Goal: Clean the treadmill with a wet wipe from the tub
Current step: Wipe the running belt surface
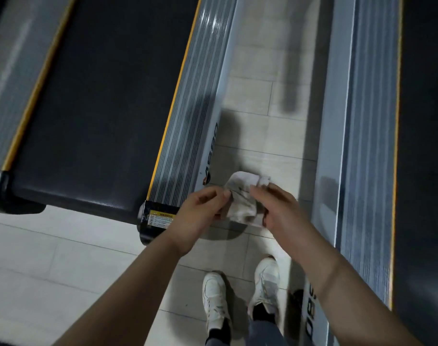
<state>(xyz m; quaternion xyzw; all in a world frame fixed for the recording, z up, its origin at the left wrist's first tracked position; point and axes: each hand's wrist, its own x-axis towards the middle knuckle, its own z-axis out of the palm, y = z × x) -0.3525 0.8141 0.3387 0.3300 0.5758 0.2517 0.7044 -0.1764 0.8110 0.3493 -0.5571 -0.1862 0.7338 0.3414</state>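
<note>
Floor (250, 71) pale tile between treadmills (100, 96); both hands' (200, 208) grip grasping soiled wipe (240, 203)

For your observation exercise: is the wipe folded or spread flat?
Folded: the wipe is bunched in layers between the left hand and right hand.

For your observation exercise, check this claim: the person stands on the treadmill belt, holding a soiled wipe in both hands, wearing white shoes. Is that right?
Not quite. The head view shows the white shoes on the tiled floor between two treadmills, not on the treadmill belt. The rest holds: the left hand and right hand both hold the soiled wipe.
</note>
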